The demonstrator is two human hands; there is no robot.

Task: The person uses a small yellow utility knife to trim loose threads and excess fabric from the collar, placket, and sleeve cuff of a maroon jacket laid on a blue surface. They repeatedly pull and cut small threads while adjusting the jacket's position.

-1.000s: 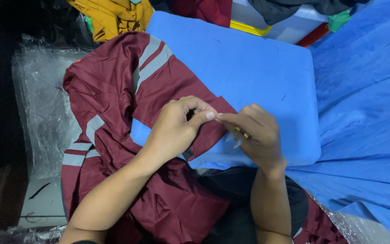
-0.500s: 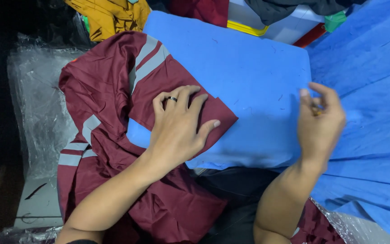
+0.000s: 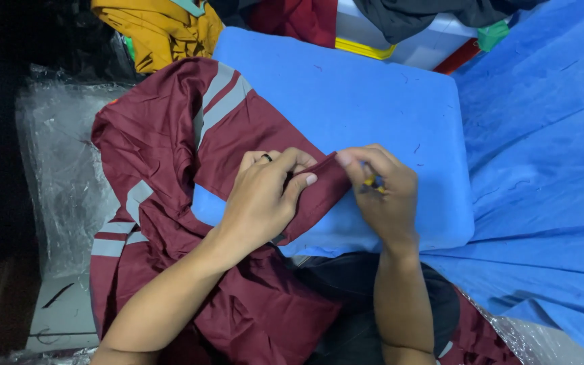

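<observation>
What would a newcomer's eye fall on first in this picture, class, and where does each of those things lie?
First, the two hands meeting at the centre: the left hand and right hand pinch an edge of the maroon garment with grey stripes. It is draped over the left part of a bright blue pad. Next, the mustard-yellow cloth at top left stands out, and a small yellow object shows in the right hand's grip.

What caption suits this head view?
Left hand and right hand pinch a maroon garment's edge over a blue pad.
</observation>
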